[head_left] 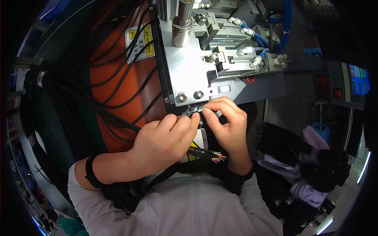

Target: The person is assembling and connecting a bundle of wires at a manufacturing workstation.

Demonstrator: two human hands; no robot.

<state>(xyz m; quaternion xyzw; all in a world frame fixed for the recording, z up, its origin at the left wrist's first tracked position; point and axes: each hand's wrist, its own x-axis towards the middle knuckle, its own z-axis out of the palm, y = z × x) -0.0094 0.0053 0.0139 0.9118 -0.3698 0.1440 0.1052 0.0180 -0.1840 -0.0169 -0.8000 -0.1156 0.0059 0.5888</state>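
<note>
Metal press block [189,74] close above both hands, black cables [118,106] crowding left.

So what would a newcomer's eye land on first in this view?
Most likely the two hands, left hand and right hand, pinching a thin wire end together at the centre, right under a grey metal machine block. Next, the mass of black cables sweeping across an orange surface on the left.

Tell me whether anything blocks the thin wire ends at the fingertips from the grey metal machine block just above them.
Nothing visible does. Left hand and right hand pinch the thin wire ends directly under the grey metal machine block; whether they touch is unclear.
</note>
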